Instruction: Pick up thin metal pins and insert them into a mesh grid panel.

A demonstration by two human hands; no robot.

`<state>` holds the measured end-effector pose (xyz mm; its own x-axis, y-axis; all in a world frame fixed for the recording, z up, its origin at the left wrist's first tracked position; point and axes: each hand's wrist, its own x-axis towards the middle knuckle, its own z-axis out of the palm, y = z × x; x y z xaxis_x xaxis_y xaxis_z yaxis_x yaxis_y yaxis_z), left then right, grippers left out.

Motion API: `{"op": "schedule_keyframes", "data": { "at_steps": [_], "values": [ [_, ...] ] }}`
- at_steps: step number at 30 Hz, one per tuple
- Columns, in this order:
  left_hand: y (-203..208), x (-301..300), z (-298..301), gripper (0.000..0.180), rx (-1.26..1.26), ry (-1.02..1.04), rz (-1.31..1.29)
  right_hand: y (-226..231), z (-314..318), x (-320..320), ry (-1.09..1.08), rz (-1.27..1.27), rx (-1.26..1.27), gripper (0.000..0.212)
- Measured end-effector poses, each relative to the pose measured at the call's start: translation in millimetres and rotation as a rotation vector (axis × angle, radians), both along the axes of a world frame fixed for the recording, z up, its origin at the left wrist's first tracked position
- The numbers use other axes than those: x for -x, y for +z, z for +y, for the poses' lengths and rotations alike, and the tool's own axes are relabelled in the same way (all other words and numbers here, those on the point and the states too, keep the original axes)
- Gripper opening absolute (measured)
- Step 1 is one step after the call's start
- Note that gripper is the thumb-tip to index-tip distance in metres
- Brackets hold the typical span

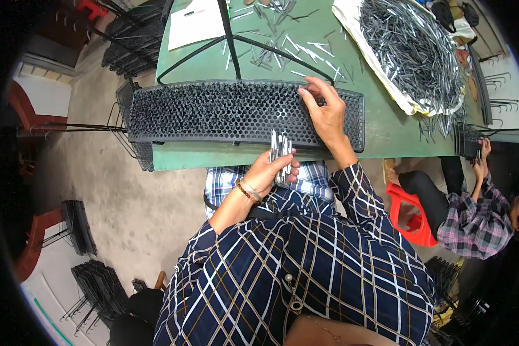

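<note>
My left hand [262, 174] is closed around a bundle of thin silvery metal pins [281, 151], held upright at the front edge of a long black perforated rack [213, 115]. Dark pieces fill many of the holes on its left and middle; the right part shows more bare holes. My right hand [327, 115] is over that right part, thumb and fingers curled close together near the rack's back edge. Whatever is between those fingertips is too small to make out. Black rods [230, 46] rise from the rack's back edge.
A white sack [406, 57] heaped with metal pins lies on the green table [352, 130]. Loose pins [308, 52] and white paper [196, 26] lie behind the rack. Black racks [135, 40] are stacked at left. Another person [473, 219] sits at right, near a red stool [409, 216].
</note>
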<state>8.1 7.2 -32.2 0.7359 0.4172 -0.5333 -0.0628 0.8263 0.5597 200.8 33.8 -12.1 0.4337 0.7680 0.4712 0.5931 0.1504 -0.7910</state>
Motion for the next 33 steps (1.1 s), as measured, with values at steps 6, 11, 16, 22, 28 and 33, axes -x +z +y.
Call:
{"op": "schedule_keyframes", "data": {
  "at_steps": [6, 11, 16, 22, 28, 33],
  "values": [
    [1, 4, 1, 0.024, -0.047, 0.033, 0.042, -1, -5, 1, 0.0, -0.113, -0.001, 0.028],
    [7, 2, 0, 0.024, -0.038, 0.041, -0.017, 3, -7, 3, 0.0, -0.276, -0.057, 0.026],
    [4, 2, 0, 0.021, -0.04, 0.043, -0.036, -1, -5, 3, 0.004, -0.346, -0.087, 0.024],
    [7, 3, -1, 0.015, -0.046, 0.074, 0.035, -2, -5, 4, 0.074, -0.509, -0.089, 0.016],
    [1, 7, -3, 0.017, -0.069, 0.082, -0.017, 20, -19, 14, 0.052, -0.465, -0.068, 0.015],
    [15, 3, -2, 0.016, -0.114, 0.108, -0.105, 22, -47, 23, 0.371, 0.327, 0.509, 0.016]
  ]
}}
